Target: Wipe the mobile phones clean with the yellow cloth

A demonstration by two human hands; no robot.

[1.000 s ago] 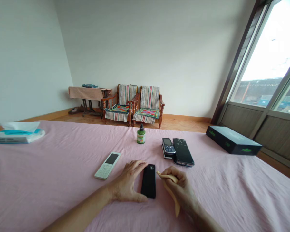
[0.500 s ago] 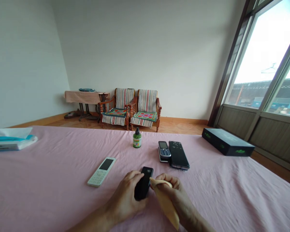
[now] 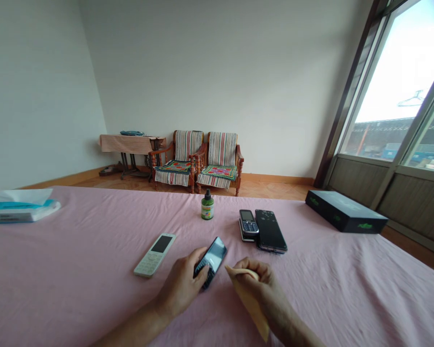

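Observation:
My left hand (image 3: 183,285) grips a small black phone (image 3: 212,258), lifted and tilted so its glossy screen faces up. Beside it my right hand (image 3: 262,286) is closed round a folded tan cloth (image 3: 251,303), whose tail hangs down toward me. The cloth's top fold sits just right of the phone without touching it. Both hands hover low over the pink tablecloth (image 3: 75,270).
A white keypad phone (image 3: 155,254) lies left of my hands. Behind are a small green bottle (image 3: 207,206), a dark keypad phone (image 3: 248,224) and a black smartphone (image 3: 270,230). A black box (image 3: 345,217) sits far right, a tissue pack (image 3: 20,206) far left.
The black phone lay flat on the cloth with its back up. My left hand has lifted and turned it over, so its screen now shows. My right hand kept hold of the cloth.

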